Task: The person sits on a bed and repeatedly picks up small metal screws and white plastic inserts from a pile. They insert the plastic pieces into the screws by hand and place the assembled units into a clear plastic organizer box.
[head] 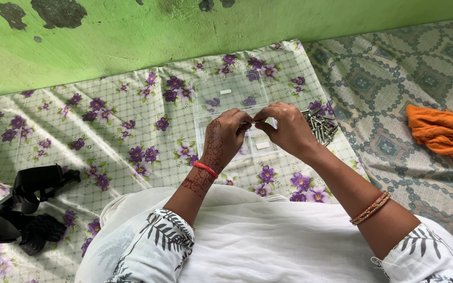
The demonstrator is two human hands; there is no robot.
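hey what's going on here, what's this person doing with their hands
A person sits on a floral sheet by a green wall, both hands raised over an open clear plastic box. The left hand and right hand meet at the fingertips, pinching a small thin metal piece between them; it is too small to identify. A pile of metal screws lies beside the box, near the right hand. A black plastic object lies off to the left, and an orange cloth to the right.
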